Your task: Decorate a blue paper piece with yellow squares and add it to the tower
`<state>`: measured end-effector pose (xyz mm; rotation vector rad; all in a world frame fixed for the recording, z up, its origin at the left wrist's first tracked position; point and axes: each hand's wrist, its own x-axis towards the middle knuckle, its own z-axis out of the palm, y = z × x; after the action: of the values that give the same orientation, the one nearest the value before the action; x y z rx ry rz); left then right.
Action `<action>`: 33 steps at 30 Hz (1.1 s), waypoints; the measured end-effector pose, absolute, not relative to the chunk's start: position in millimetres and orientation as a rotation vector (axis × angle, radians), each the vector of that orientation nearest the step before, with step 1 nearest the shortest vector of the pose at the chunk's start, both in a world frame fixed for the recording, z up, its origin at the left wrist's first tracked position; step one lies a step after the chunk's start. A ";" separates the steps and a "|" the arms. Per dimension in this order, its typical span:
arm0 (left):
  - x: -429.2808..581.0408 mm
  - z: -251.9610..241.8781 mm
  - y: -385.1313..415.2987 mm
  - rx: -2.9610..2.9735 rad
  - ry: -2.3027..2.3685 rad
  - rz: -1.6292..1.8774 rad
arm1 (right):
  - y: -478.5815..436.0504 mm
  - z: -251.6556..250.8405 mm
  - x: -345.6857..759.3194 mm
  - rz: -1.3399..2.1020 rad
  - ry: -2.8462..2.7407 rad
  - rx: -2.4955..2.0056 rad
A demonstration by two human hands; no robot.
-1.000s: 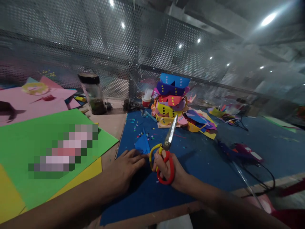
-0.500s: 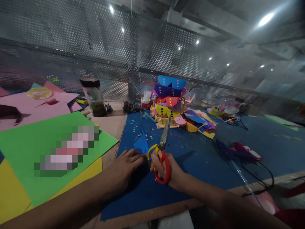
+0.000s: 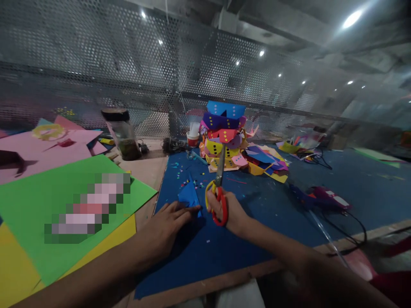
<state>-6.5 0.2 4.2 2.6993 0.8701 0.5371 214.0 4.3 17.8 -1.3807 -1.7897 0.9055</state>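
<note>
My right hand (image 3: pixel 231 212) grips a pair of scissors (image 3: pixel 218 187) with red and yellow handles, blades closed and pointing up and away. My left hand (image 3: pixel 167 224) lies flat on the blue mat (image 3: pixel 257 218), fingers stretched out, fingertips touching the near edge of a folded blue paper piece (image 3: pixel 189 194). The scissors stand just right of that paper. Small coloured paper scraps (image 3: pixel 189 179) are scattered beyond it.
A pile of coloured folded paper pieces (image 3: pixel 229 139) stands at the back of the mat. Green (image 3: pixel 48 188), yellow (image 3: pixel 19 261) and pink (image 3: pixel 41 147) sheets lie left. A dark-lidded jar (image 3: pixel 123 132) and small cup (image 3: pixel 192 137) stand by the mesh wall. A glue gun (image 3: pixel 324 199) with cable lies right.
My right hand has moved the scissors slightly left and away, turning the blades more upright. My left hand stays on the blue paper. The view has shifted a little.
</note>
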 end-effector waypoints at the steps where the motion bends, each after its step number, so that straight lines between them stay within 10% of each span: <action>1: -6.8 2.4 0.7 2.705 0.869 0.531 | 9.2 21.4 221.1 0.811 -1.817 -1.485; 10: -5.1 1.3 4.6 2.594 0.862 0.613 | 19.4 46.4 285.3 -0.134 -2.332 -2.055; 24: 0.9 12.0 1.0 2.656 0.904 0.515 | 14.7 57.2 293.0 -0.199 -2.440 -1.927; 33: -4.4 6.9 -5.4 2.784 0.891 0.596 | 35.5 58.6 238.1 0.491 -2.337 -1.536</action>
<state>-4.4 -5.4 6.9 2.7836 0.8908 0.5960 238.1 35.5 58.6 -1.5359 -2.3368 0.4910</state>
